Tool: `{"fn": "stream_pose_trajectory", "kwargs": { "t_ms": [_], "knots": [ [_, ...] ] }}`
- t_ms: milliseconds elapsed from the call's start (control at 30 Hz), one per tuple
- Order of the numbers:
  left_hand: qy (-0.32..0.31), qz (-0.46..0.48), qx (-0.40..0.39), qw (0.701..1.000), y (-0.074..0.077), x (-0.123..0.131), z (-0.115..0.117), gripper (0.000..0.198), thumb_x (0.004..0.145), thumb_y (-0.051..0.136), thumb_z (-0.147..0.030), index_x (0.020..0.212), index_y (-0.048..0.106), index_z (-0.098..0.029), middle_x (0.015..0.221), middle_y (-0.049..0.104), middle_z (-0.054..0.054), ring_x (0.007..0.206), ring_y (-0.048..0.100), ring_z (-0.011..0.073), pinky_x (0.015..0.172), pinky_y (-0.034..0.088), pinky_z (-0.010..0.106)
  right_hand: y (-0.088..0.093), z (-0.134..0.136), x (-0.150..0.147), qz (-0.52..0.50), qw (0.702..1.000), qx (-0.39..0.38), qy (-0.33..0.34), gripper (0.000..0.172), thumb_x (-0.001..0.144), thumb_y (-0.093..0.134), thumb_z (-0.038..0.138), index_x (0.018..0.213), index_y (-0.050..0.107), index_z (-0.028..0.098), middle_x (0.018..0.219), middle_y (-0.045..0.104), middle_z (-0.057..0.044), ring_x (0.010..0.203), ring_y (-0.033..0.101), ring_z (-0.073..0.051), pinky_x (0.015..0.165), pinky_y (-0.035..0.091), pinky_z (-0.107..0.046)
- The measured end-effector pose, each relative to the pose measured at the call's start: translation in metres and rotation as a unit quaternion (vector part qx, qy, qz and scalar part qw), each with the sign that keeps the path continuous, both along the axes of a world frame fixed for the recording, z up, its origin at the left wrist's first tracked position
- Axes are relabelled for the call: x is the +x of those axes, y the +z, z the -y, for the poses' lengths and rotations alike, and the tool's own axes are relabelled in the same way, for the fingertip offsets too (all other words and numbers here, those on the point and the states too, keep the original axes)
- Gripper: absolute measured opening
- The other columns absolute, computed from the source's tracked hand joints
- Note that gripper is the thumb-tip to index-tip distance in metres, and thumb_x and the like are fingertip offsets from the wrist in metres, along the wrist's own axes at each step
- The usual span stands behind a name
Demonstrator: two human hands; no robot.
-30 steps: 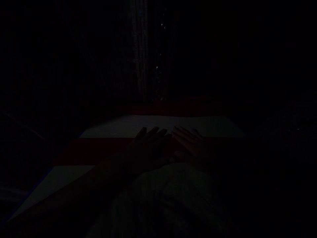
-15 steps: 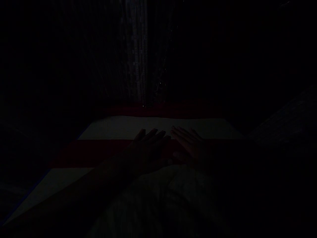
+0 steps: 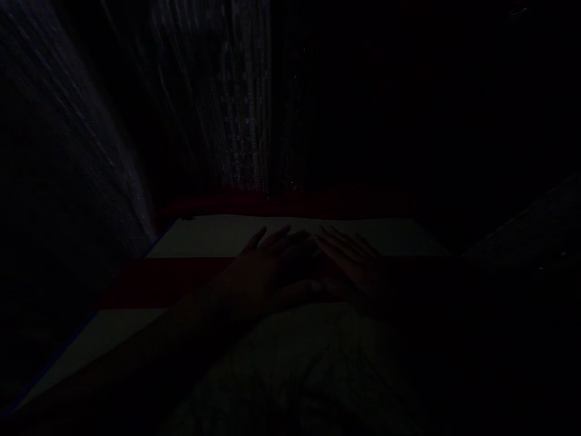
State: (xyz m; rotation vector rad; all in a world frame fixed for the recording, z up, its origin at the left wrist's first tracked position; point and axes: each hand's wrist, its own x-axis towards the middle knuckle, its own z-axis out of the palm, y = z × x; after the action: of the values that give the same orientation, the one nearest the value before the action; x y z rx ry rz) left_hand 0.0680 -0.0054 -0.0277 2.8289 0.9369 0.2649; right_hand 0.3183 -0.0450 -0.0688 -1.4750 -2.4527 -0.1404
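Note:
The view is very dark. My left hand (image 3: 267, 266) is held palm down with its fingers spread, over a flat surface (image 3: 204, 237) banded in white and dark red. My right hand (image 3: 349, 260) is beside it, fingers stretched out and angled towards the left one. The fingertips of both reach over the far white band, and the thumbs come close together over the red band (image 3: 172, 284). I cannot tell whether the palms touch the surface. Nothing shows in either hand. Deep shadow hides most of the right forearm.
A dark red strip (image 3: 290, 203) runs along the far side of the banded surface. Behind it hangs something pale with vertical streaks, like a curtain (image 3: 247, 121). Another greyish, streaked shape (image 3: 104, 139) stands at the left. Light-coloured rumpled cloth (image 3: 295, 363) fills the near middle.
Both hands have shifted slightly, the left with its fingers a little farther forward. The streaked shapes at the left and back look brighter now.

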Motion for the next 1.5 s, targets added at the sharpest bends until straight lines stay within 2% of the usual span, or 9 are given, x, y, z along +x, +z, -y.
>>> {"fn": "stream_pose_trajectory", "kwargs": {
  "t_ms": [133,233,367,700,900,1133,1333,1500],
  "knots": [
    [0.01,-0.043,-0.028,0.999,-0.012,0.0,-0.003,0.084,0.1,0.031,-0.077,0.165,0.021,-0.025,0.17,0.013,0.006,0.158,0.009,0.0328,0.126,0.007,0.063,-0.009,-0.001,0.0,0.029,0.999,-0.043,-0.008,0.079,0.101,0.02,0.072,0.158,0.037,0.02,0.166,0.03,-0.007,0.154,0.027,-0.029,0.123,0.019,-0.068],
    [0.011,-0.053,-0.03,0.998,-0.017,0.001,-0.004,0.084,0.1,0.027,-0.078,0.165,0.022,-0.024,0.17,0.012,0.006,0.158,0.009,0.0335,0.125,0.007,0.063,-0.01,-0.002,0.001,0.024,0.999,-0.033,-0.019,0.076,0.102,0.022,0.071,0.16,0.033,0.023,0.167,0.027,-0.005,0.155,0.025,-0.028,0.124,0.017,-0.067],
    [0.02,-0.028,-0.019,0.999,-0.015,0.002,-0.004,0.084,0.099,0.027,-0.08,0.165,0.02,-0.029,0.17,0.013,0.004,0.158,0.01,0.0345,0.125,0.008,0.064,-0.008,-0.002,0.002,0.029,0.998,-0.047,-0.011,0.075,0.102,0.025,0.068,0.159,0.035,0.021,0.167,0.028,-0.007,0.155,0.025,-0.029,0.124,0.018,-0.066],
    [0.016,-0.044,-0.044,0.998,-0.018,0.001,-0.005,0.088,0.097,0.026,-0.082,0.165,0.024,-0.027,0.17,0.012,0.007,0.158,0.01,0.0346,0.125,0.008,0.063,-0.005,0.0,0.001,0.01,0.997,-0.078,-0.018,0.07,0.103,0.032,0.064,0.159,0.036,0.023,0.167,0.029,-0.007,0.155,0.026,-0.028,0.125,0.02,-0.063],
    [0.015,-0.062,-0.053,0.997,-0.014,0.002,-0.004,0.093,0.094,0.032,-0.085,0.165,0.02,-0.026,0.171,0.008,0.006,0.159,0.005,0.0323,0.126,0.005,0.062,-0.008,-0.002,0.004,0.003,0.998,-0.065,-0.013,0.072,0.102,0.032,0.066,0.159,0.037,0.022,0.166,0.029,-0.006,0.155,0.027,-0.027,0.126,0.021,-0.062],
    [0.013,-0.06,-0.046,0.997,-0.013,0.002,-0.004,0.091,0.095,0.032,-0.084,0.165,0.022,-0.025,0.17,0.01,0.007,0.158,0.006,0.0327,0.125,0.005,0.063,-0.007,-0.002,0.006,-0.003,0.999,-0.037,0.002,0.074,0.102,0.032,0.067,0.159,0.035,0.022,0.168,0.026,-0.007,0.155,0.024,-0.029,0.125,0.022,-0.062],
    [0.006,-0.065,-0.058,0.996,-0.012,0.001,-0.004,0.099,0.09,0.035,-0.089,0.165,0.019,-0.027,0.17,0.007,0.006,0.158,0.004,0.0335,0.125,0.003,0.064,-0.012,-0.002,0.007,-0.001,0.999,-0.053,0.006,0.07,0.103,0.035,0.063,0.159,0.037,0.021,0.165,0.031,-0.008,0.154,0.027,-0.028,0.126,0.021,-0.061],
    [0.004,-0.064,-0.059,0.996,-0.012,0.001,-0.004,0.093,0.094,0.034,-0.084,0.165,0.02,-0.026,0.17,0.007,0.007,0.159,0.004,0.0324,0.125,0.004,0.063,-0.013,-0.003,0.007,0.002,0.998,-0.055,0.004,0.074,0.102,0.031,0.067,0.159,0.037,0.02,0.166,0.03,-0.008,0.155,0.027,-0.027,0.127,0.021,-0.059]
  ]
}}
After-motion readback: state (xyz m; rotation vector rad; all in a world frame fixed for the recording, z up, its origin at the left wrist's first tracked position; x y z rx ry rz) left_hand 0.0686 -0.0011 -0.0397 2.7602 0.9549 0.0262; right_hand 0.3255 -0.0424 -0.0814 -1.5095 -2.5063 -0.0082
